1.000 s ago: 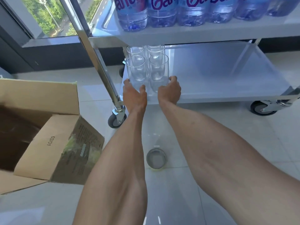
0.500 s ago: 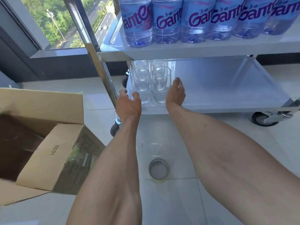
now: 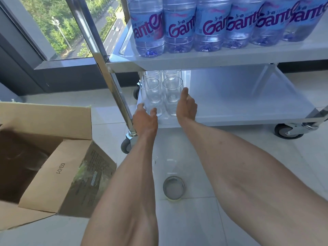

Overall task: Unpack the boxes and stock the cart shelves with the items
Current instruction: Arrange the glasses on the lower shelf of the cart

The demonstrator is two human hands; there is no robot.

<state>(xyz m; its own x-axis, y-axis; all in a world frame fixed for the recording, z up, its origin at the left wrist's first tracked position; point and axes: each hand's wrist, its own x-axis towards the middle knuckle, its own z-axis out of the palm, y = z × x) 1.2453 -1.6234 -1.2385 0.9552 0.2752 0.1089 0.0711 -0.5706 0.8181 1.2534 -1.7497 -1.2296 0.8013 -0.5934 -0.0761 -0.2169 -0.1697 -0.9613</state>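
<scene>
Bright daylight pours in from the window point(image 3: 74, 27) at far left, washing the lower cart shelf point(image 3: 239, 96) into a pale glare. The floor tiles point(image 3: 177, 162) carry a soft sheen (small white reflections near the middle). Focus is sharp at the centre; straight lines bow toward the edges.

A high-rise office or hotel room: window point(image 3: 74, 27) overlooking streets, tiled floor point(image 3: 186, 219), steel service cart point(image 3: 230, 119).

Bottles point(image 3: 179, 29) read "Ganten"; the box flap point(image 3: 53, 173) reads "03/01".
</scene>
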